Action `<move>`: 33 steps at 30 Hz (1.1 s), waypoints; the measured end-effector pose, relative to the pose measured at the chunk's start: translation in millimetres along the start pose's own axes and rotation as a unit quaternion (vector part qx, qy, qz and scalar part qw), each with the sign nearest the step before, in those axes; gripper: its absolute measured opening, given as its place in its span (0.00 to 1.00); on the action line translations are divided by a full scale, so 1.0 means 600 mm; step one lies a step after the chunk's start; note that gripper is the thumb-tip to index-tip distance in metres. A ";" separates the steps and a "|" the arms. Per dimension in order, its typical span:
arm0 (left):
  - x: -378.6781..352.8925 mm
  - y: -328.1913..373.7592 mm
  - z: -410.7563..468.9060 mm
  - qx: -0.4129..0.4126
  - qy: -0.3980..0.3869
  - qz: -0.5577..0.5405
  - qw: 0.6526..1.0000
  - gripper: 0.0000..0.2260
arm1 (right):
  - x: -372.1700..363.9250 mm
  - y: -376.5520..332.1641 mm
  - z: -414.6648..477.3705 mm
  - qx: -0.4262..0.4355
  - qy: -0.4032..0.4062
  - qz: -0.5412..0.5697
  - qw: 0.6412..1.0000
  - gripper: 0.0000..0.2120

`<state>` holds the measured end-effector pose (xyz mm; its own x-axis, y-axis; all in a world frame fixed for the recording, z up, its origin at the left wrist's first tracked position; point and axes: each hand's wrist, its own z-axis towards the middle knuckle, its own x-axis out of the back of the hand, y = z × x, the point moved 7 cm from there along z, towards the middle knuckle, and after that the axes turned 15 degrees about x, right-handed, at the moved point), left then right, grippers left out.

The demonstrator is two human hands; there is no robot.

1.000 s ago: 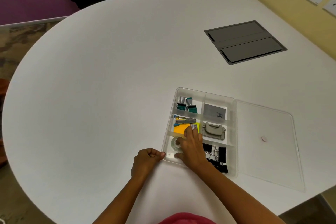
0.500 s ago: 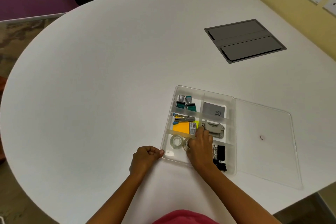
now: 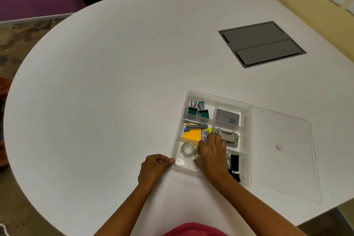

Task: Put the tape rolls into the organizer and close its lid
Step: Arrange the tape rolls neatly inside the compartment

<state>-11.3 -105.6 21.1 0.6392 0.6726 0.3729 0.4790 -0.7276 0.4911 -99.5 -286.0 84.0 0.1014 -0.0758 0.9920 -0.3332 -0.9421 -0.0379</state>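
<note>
Two clear tape rolls [image 3: 188,150] lie in my transparent plastic organizer's [image 3: 248,140] near-left compartment; my right hand [image 3: 211,151] grips one (lid [image 3: 283,151] open), left hand [image 3: 156,165] fisted against the rim.

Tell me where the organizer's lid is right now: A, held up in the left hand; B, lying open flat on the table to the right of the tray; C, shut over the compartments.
B: the clear lid lies flat on the table, right of the tray, compartments uncovered.

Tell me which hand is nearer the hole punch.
Right. The right hand lies in the organizer with its fingertips touching the hole punch. The left hand is a fist at the organizer's near-left corner, well away from it.
</note>
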 end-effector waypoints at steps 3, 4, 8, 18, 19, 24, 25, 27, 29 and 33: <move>0.000 -0.002 0.002 0.000 0.001 -0.001 1.000 0.07 | 0.005 -0.016 0.011 0.037 0.029 0.013 0.999 0.23; 0.000 -0.002 0.002 0.000 0.001 0.001 1.000 0.07 | 0.003 -0.022 0.016 0.051 0.032 0.016 0.998 0.22; -0.002 0.001 0.001 -0.001 -0.003 0.005 1.000 0.06 | -0.015 -0.043 0.030 0.075 0.011 0.010 0.997 0.17; 0.000 0.002 -0.002 0.001 -0.001 0.005 1.000 0.07 | -0.034 -0.032 0.035 0.060 0.001 -0.005 0.998 0.16; 0.001 0.003 -0.002 0.002 -0.001 0.004 1.000 0.07 | -0.034 -0.032 0.034 0.056 0.001 -0.001 0.998 0.16; 0.001 0.002 0.001 0.003 -0.001 0.006 1.000 0.07 | -0.038 -0.029 0.029 0.061 -0.006 0.015 0.998 0.22; 0.001 0.002 0.001 0.003 -0.001 0.006 1.000 0.07 | -0.039 -0.029 0.028 0.064 -0.006 0.015 0.998 0.22; 0.001 0.000 0.002 0.004 0.001 0.003 1.000 0.08 | -0.038 -0.031 0.029 0.070 0.004 0.009 0.997 0.19; 0.002 -0.002 0.003 0.007 0.001 0.000 1.000 0.09 | -0.036 -0.033 0.032 0.072 0.018 0.006 0.997 0.16; 0.001 -0.004 0.002 0.008 -0.001 -0.003 1.000 0.12 | -0.037 -0.038 0.035 0.080 0.024 -0.006 0.996 0.15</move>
<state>-11.3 -103.6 18.9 0.6377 0.6767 0.3680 0.4923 -0.7255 0.4809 -74.3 -269.7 60.2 0.0580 -0.0511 0.9970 -0.1774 -0.9833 -0.0401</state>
